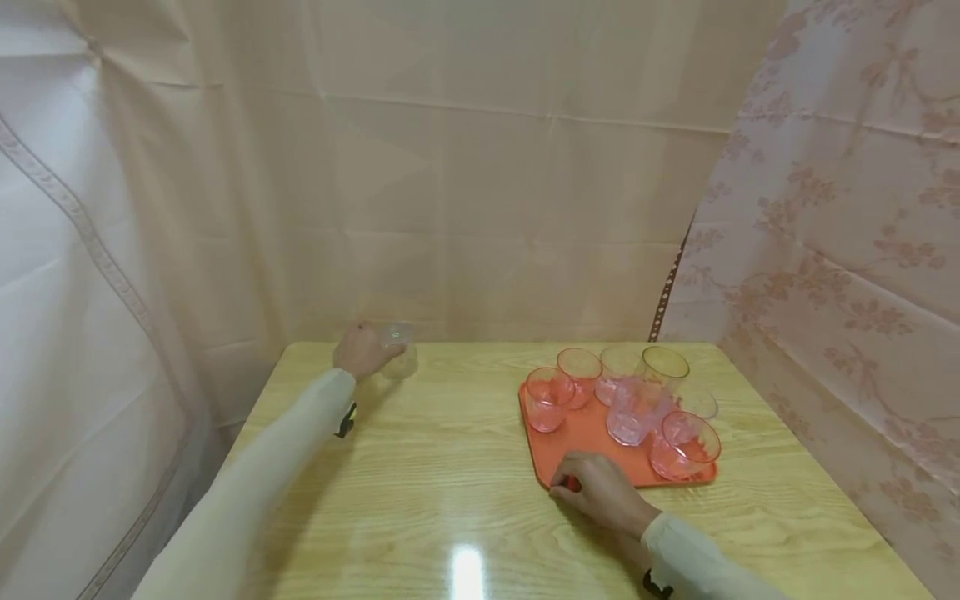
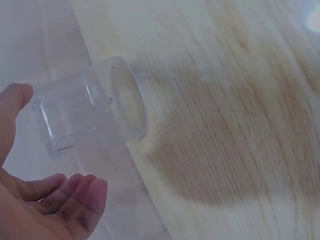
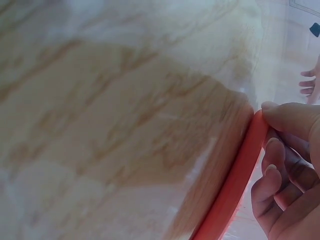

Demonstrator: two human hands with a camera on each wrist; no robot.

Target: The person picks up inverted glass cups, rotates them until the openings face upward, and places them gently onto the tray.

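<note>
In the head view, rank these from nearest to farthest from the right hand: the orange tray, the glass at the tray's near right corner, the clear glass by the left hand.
1. Orange tray: its near left corner is pinched by the right hand.
2. Near-right glass: on the tray, to the hand's right.
3. Clear glass: far left corner of the table, at the left hand.

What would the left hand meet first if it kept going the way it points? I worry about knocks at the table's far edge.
Probably the clear glass right at the left hand, near the table edge; behind it hangs the curtain. Depth there is unclear.
</note>
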